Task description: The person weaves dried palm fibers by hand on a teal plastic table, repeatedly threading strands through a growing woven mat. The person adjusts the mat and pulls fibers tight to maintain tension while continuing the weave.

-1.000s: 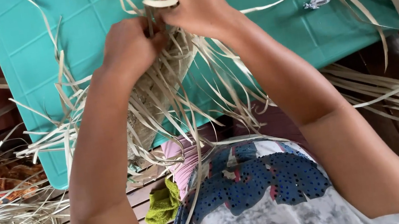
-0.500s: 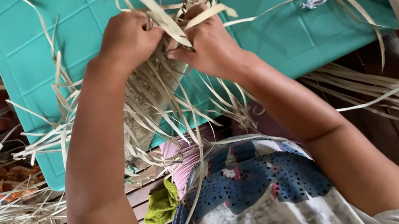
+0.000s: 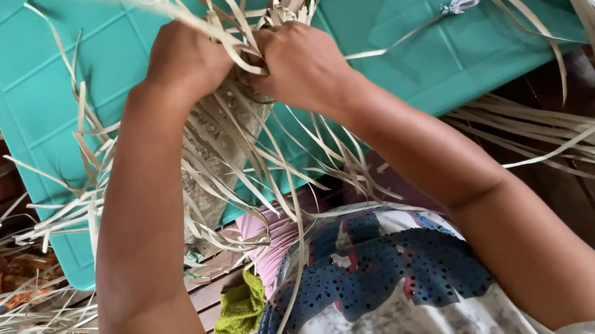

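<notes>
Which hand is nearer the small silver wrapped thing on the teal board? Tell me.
Right. The right hand grips the straw strips left of the silver wrapped thing on the teal board; the left hand is farther left.

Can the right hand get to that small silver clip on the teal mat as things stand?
Probably yes, once it lets go. The right hand is closed on the woven strips, with the left hand beside it. The silver clip lies in the open on the teal mat, only loose strips near it.
</notes>
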